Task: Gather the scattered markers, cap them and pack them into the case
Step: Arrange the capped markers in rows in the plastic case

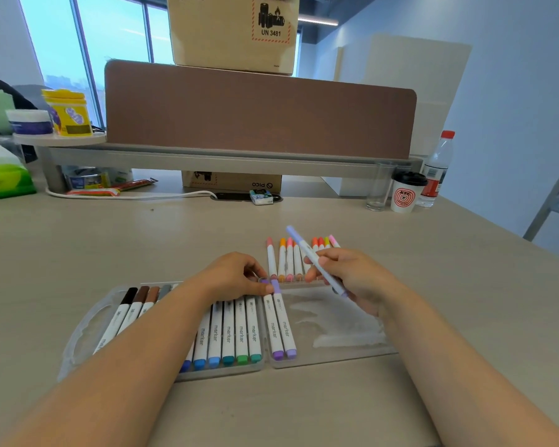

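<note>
Fingers of the right hand [349,275] are curled around a lavender-capped marker [315,261], pinching its white barrel; it tilts up and away to the left, capped tip raised above the desk [110,240], lower end near the palm. Right forearm enters from the lower right, wrist slightly raised over the empty right half of the clear plastic marker case [336,343]. Left hand [236,275] lies palm down over the case's upper edge, fingers bent together, fingertips [267,288] touching the far purple caps of two purple markers [279,324] lying side by side just right of the case's hinge line. Left forearm crosses the left half, covering part of a row of packed markers [228,333]: black, browns and grey at left, blues and greens at right. Beyond the case, a loose group of pink, orange and yellow markers [288,258] lies on the desk, capped ends pointing away, partly hidden behind the right hand.
</note>
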Motion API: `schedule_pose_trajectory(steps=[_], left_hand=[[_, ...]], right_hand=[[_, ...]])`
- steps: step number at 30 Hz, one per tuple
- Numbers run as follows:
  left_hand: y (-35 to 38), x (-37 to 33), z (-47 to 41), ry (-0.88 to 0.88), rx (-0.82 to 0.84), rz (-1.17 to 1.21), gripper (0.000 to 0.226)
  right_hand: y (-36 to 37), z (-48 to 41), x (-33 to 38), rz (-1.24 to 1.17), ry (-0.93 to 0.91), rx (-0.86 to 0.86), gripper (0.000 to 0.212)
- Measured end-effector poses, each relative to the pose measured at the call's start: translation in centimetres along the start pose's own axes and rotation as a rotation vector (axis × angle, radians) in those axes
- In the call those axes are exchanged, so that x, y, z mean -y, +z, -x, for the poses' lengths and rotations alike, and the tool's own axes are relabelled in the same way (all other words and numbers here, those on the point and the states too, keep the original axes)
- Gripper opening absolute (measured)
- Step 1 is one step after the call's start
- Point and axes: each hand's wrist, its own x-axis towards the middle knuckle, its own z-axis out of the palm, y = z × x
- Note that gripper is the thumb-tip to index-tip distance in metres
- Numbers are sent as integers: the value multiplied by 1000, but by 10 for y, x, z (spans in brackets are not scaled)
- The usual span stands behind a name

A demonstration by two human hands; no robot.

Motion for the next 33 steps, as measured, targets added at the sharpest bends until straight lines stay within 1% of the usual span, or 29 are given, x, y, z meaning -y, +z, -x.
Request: schedule_pose_trajectory(steps=[3,6,7,11,12,14,16,19,24,28,33], left_hand=[[0,0,0,0,3,1,24],[0,1,0,1,0,-17,26],[0,1,-1,0,-2,-23,26],[0,2,-3,-1,-3,-22,23],[0,2,-2,-2,-2,-19,23],[0,2,-2,-1,0,-22,23],[0,1,-2,0,-1,-32,24],[0,0,-2,2,-4,-25,22],[0,0,-2,1,-2,-18,21],[0,1,-2,4,-4,-18,22],[0,0,-2,0,-4,-13,22]], right_hand=[[2,2,-1,-107,70,47,14],[5,1,-2,-59,125,117,6],[7,2,-2,-27,132,129,8],[14,0,-7,124,93,168,37],[15,0,-8,164,70,176,41],[18,0,-8,224,28,195,44],[17,3,-4,250,7,223,40],[20,5,-1,225,7,257,29],[23,4,-5,287,-33,232,17],[22,2,-7,300,-40,234,20],[22,1,-8,308,1,221,23]])
